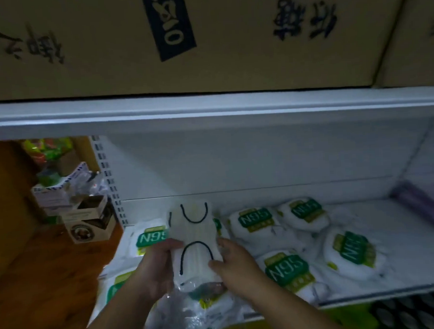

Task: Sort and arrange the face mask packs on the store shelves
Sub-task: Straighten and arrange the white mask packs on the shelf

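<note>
A clear pack of white face masks with black ear loops (193, 237) is held upright over the white shelf (403, 232). My left hand (153, 265) grips its left edge and my right hand (234, 260) grips its right edge, thumbs on the front. Several white N95 mask packs with green labels lie on the shelf: one behind my left hand (149, 239), two at the back (256, 221) (305, 211), one in front (289, 271) and one to the right (352, 252). More packs (208, 313) lie heaped below my hands.
Brown cardboard cartons (204, 39) sit on the upper shelf board (208, 107). At the left, small boxes (90, 221) and colourful packets stand on a wooden surface (41, 286). A purple item (424, 198) lies at the shelf's far right. Dark patterned goods (419, 309) fill the lower right.
</note>
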The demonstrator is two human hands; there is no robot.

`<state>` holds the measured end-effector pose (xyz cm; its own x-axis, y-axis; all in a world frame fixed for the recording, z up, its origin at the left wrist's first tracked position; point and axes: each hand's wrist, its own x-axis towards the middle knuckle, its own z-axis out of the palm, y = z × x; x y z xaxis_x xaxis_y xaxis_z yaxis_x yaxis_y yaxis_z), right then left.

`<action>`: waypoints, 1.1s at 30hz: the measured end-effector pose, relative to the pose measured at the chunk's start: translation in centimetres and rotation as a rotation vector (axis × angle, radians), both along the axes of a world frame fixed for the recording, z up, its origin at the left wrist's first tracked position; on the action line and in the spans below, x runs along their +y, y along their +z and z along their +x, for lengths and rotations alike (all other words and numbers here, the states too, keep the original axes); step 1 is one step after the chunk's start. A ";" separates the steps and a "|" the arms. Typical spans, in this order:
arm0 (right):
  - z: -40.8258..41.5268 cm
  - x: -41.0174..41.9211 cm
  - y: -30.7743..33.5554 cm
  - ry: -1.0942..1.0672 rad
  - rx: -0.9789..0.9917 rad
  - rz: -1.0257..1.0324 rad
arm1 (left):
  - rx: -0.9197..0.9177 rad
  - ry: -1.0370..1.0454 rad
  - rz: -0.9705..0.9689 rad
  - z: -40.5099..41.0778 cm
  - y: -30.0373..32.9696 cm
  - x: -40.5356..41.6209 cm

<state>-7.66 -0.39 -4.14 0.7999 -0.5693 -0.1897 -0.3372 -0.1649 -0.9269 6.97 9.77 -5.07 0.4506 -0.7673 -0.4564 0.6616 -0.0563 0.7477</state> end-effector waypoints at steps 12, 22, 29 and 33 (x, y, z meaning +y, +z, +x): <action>-18.3 -6.6 0.1 -0.399 -0.187 0.070 | -0.186 -0.342 0.051 -14.7 -0.1 -16.7; -42.3 -15.8 0.6 -0.678 -0.215 0.204 | 0.032 -0.711 -0.068 -37.8 0.9 -29.9; -58.1 -19.3 1.3 -0.893 -0.197 0.219 | 0.096 -1.049 -0.259 -55.3 2.0 -36.0; -64.6 -21.7 1.5 -0.921 -0.117 0.229 | -0.054 -0.930 -0.151 -61.6 0.9 -39.7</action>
